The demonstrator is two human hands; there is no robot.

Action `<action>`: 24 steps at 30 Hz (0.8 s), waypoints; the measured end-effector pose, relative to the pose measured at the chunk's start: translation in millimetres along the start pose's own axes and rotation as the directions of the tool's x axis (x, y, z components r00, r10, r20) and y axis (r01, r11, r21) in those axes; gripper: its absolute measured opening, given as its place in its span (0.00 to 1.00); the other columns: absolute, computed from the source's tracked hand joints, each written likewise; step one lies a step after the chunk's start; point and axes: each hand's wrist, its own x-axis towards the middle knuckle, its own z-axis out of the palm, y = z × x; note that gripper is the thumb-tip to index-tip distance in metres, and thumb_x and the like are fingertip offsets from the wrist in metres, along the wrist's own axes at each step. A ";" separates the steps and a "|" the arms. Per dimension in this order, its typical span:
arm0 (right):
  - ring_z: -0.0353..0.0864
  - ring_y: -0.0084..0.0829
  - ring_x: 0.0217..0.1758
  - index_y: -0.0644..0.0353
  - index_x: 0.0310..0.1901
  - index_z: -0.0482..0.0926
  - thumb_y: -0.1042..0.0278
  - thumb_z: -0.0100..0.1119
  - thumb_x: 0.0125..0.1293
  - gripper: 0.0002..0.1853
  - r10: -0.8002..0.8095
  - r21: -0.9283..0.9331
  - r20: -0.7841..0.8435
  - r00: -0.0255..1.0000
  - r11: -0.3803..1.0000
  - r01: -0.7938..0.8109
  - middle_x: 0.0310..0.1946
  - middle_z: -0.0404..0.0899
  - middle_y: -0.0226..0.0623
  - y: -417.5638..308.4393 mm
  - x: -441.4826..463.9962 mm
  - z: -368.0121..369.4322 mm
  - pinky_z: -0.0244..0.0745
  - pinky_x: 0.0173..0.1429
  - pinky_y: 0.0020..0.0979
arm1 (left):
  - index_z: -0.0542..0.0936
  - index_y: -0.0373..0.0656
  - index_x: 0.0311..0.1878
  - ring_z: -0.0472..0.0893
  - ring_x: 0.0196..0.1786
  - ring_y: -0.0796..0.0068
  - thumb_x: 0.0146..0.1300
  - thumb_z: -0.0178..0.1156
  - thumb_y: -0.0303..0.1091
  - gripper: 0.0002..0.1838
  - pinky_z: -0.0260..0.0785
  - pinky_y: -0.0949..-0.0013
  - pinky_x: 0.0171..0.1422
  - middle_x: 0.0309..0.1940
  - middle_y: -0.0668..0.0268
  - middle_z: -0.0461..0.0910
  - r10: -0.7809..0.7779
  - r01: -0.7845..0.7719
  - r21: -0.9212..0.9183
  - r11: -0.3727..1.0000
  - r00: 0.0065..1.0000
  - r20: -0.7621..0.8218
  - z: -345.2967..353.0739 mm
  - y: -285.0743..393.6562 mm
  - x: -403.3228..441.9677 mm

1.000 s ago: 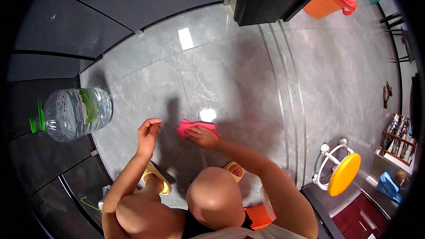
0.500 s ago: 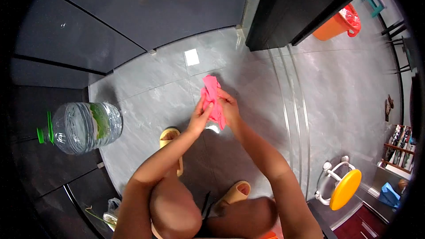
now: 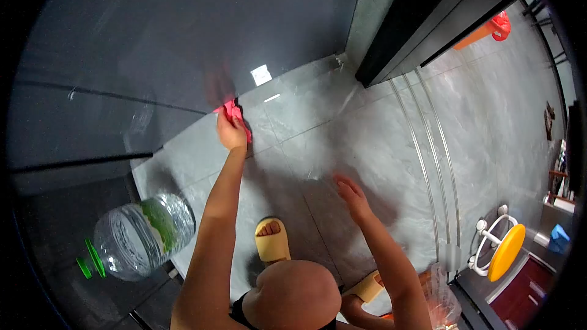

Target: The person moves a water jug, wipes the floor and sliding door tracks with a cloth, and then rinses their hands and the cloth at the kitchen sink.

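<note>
My left hand [image 3: 230,132] is closed on a pink cloth [image 3: 237,113], at the foot of the dark cabinet front [image 3: 183,36], where it meets the grey tiled floor [image 3: 324,146]. Part of the cloth is hidden under the fingers, and its loose end hangs toward the right. Over the floor to the right, my right hand [image 3: 353,197] holds nothing, its fingers stretched out and a little blurred.
A large water bottle [image 3: 137,235] with a green cap lies at the left. Metal door tracks [image 3: 434,153] cross the floor on the right, below a dark door frame [image 3: 416,18]. Beyond them are a yellow-seated stool [image 3: 506,252] and an orange bin [image 3: 477,36]. Yellow slippers [image 3: 273,245] are on my feet.
Both hands were together on the cloth over the floor. My right hand has let go and moved down to the right; my left hand has carried the cloth to the cabinet's base.
</note>
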 end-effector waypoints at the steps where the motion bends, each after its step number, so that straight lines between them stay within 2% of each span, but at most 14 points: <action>1: 0.62 0.30 0.62 0.57 0.59 0.66 0.55 0.48 0.63 0.24 -0.051 0.001 0.010 0.999 0.999 0.051 0.57 0.68 0.32 2.2 -3.0 -4.3 0.54 0.63 0.31 | 0.69 0.38 0.52 0.69 0.52 0.52 0.52 0.57 0.34 0.23 0.62 0.61 0.53 0.52 0.58 0.69 0.029 -0.061 0.436 0.898 0.996 0.079 7.8 4.9 4.2; 3: 0.61 0.30 0.62 0.58 0.58 0.66 0.57 0.47 0.64 0.22 -0.034 0.046 -0.020 0.999 0.998 0.034 0.58 0.66 0.32 10.6 -5.8 -11.9 0.53 0.64 0.32 | 0.70 0.40 0.52 0.67 0.54 0.53 0.50 0.56 0.33 0.23 0.62 0.62 0.53 0.52 0.59 0.70 -0.027 -0.048 0.531 0.846 0.991 0.132 21.2 10.9 8.3; 6: 0.60 0.30 0.63 0.59 0.57 0.66 0.60 0.47 0.64 0.21 -0.026 0.091 -0.049 0.998 0.995 0.030 0.58 0.66 0.34 22.8 -11.3 -15.3 0.54 0.63 0.33 | 0.71 0.38 0.49 0.68 0.50 0.53 0.47 0.55 0.28 0.22 0.62 0.60 0.52 0.50 0.58 0.70 -0.203 0.095 0.467 0.879 0.961 0.187 51.4 10.2 18.0; 10: 0.62 0.31 0.62 0.59 0.56 0.67 0.63 0.46 0.64 0.20 -0.049 0.091 -0.077 0.996 0.994 0.056 0.57 0.67 0.35 35.8 -10.8 -14.4 0.57 0.61 0.33 | 0.72 0.37 0.46 0.69 0.46 0.53 0.43 0.55 0.28 0.22 0.63 0.59 0.50 0.49 0.57 0.70 -0.041 -0.021 0.398 0.917 0.988 0.147 84.6 19.9 19.3; 13: 0.63 0.30 0.61 0.59 0.55 0.68 0.63 0.47 0.64 0.19 -0.012 0.223 -0.128 0.992 0.974 0.041 0.55 0.68 0.35 37.8 -8.4 -9.7 0.57 0.61 0.32 | 0.72 0.37 0.47 0.69 0.47 0.52 0.42 0.56 0.27 0.22 0.63 0.59 0.50 0.48 0.57 0.71 -0.027 -0.058 0.384 0.921 0.977 0.211 82.4 52.6 12.3; 15: 0.64 0.30 0.60 0.59 0.55 0.68 0.64 0.47 0.64 0.19 -0.043 0.224 -0.110 0.993 0.972 0.067 0.55 0.69 0.35 39.0 -2.5 -9.7 0.58 0.60 0.32 | 0.71 0.39 0.50 0.69 0.49 0.53 0.40 0.57 0.26 0.27 0.62 0.58 0.52 0.50 0.57 0.70 0.185 -0.242 0.236 0.941 0.953 0.239 92.6 63.5 4.9; 17: 0.65 0.29 0.59 0.60 0.54 0.69 0.63 0.47 0.64 0.19 -0.065 0.238 -0.110 0.992 0.967 0.089 0.53 0.70 0.35 37.5 1.0 -8.1 0.59 0.59 0.31 | 0.71 0.41 0.52 0.69 0.48 0.53 0.40 0.57 0.25 0.28 0.62 0.59 0.53 0.49 0.55 0.71 0.334 -0.377 0.156 0.913 0.910 0.246 101.2 77.5 -5.5; 18: 0.66 0.29 0.58 0.60 0.54 0.69 0.62 0.48 0.64 0.19 -0.073 0.246 -0.117 0.990 0.964 0.100 0.52 0.71 0.34 33.7 0.8 -7.4 0.59 0.59 0.31 | 0.71 0.42 0.53 0.69 0.49 0.53 0.41 0.54 0.21 0.29 0.62 0.60 0.54 0.47 0.55 0.72 0.383 -0.399 -0.022 0.916 0.861 0.334 95.7 83.9 -5.0; 21: 0.67 0.29 0.57 0.60 0.54 0.69 0.62 0.49 0.63 0.19 -0.112 0.243 -0.142 0.984 0.959 0.144 0.51 0.72 0.34 24.5 0.1 -8.4 0.59 0.59 0.30 | 0.72 0.42 0.53 0.69 0.49 0.53 0.41 0.51 0.17 0.29 0.62 0.61 0.53 0.45 0.54 0.73 0.556 -0.417 -0.401 0.816 0.756 0.345 74.0 91.0 -8.0; 22: 0.67 0.29 0.57 0.60 0.54 0.69 0.62 0.49 0.63 0.19 -0.123 0.238 -0.153 0.981 0.959 0.157 0.51 0.72 0.34 23.5 -0.6 -9.7 0.59 0.59 0.30 | 0.72 0.44 0.54 0.69 0.47 0.52 0.41 0.49 0.15 0.31 0.63 0.60 0.52 0.47 0.55 0.73 0.527 -0.403 -0.425 0.811 0.819 0.227 76.6 84.1 -7.4; 24: 0.67 0.29 0.57 0.60 0.54 0.69 0.63 0.49 0.63 0.19 -0.131 0.248 -0.152 0.980 0.955 0.166 0.51 0.72 0.34 25.3 -4.2 -13.3 0.59 0.60 0.30 | 0.72 0.45 0.54 0.69 0.46 0.51 0.40 0.50 0.16 0.31 0.63 0.59 0.51 0.48 0.55 0.72 0.312 -0.291 -0.134 0.947 0.932 0.186 76.2 80.0 -5.5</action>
